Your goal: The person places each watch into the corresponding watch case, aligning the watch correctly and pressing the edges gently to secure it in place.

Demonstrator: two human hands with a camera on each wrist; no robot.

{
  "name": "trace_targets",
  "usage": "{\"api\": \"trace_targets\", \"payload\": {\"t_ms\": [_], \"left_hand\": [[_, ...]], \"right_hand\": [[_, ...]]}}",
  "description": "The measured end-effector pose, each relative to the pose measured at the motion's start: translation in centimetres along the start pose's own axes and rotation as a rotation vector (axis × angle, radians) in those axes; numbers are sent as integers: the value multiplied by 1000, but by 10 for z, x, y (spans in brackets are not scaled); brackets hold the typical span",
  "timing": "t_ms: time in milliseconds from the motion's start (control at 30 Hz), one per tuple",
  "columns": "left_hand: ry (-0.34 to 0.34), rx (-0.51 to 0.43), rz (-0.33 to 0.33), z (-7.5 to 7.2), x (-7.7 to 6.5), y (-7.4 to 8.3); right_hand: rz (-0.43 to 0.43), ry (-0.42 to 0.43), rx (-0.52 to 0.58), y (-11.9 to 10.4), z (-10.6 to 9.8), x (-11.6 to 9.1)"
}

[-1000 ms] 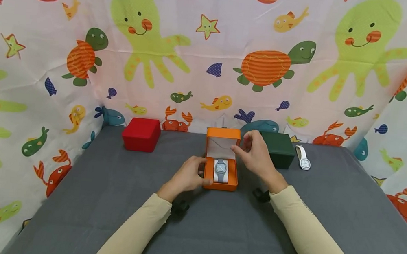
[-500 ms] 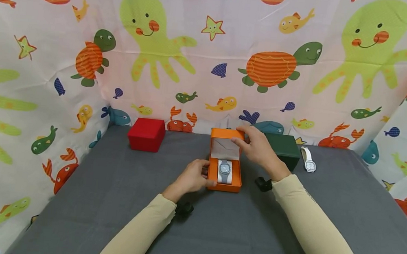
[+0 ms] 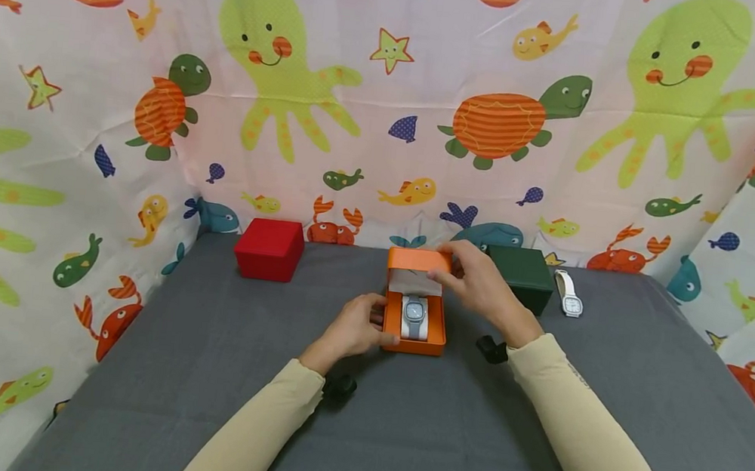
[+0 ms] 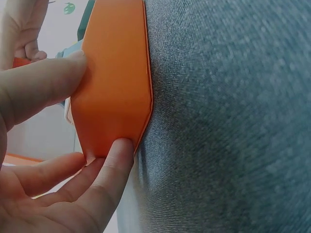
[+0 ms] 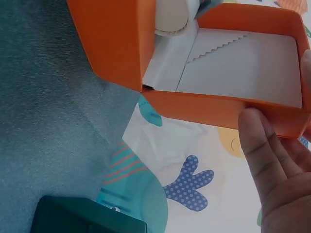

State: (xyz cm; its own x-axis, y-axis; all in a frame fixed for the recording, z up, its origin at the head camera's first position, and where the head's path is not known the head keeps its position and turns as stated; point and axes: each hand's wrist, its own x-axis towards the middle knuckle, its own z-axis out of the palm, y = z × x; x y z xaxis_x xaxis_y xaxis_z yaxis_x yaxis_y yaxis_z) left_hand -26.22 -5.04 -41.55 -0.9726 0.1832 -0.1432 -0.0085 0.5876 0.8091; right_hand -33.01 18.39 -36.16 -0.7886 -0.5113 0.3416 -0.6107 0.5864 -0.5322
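Orange box: we find the orange box near the centre of the frame, resting on the grey surface with its lid raised and the pale lining visible.
Boxed watch: inside we see a grey-blue watch around a white cushion.
Left hand: we observe the left hand clamped on the box's left side; in the left wrist view its thumb lies at the upper edge and its fingertips press the wall.
Right hand: we note the right hand clamped on the lid's right side, its fingers touching the outer wall in the right wrist view.
Neighbours: we place a red box left of centre, a dark green box just right of the right hand, and a white watch just beside that green box.
Backdrop: we see a white cloth printed with sea animals across the upper frame.
Sleeves: both sleeves are pale yellow.
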Motion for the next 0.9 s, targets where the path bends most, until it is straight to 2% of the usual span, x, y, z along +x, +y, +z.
{"api": "trace_targets", "payload": {"t_ms": [133,267,433,633,900], "left_hand": [[1,-6,-5,0,1,0],[-3,-21,-3,2,1,-1],[-11,-50,1,3,1,-2],[-4,-42,8,2,1,-3],[-24,-65,17,0,2,-4]], "right_hand": [[-27,-26,-23,-2,-1,-8],[-89,-32,-54,0,0,-17],[-199,-7,-74,1,6,-30],[-351,25,-102,-2,12,-40],[-406,41,-132,-1,23,-50]]}}
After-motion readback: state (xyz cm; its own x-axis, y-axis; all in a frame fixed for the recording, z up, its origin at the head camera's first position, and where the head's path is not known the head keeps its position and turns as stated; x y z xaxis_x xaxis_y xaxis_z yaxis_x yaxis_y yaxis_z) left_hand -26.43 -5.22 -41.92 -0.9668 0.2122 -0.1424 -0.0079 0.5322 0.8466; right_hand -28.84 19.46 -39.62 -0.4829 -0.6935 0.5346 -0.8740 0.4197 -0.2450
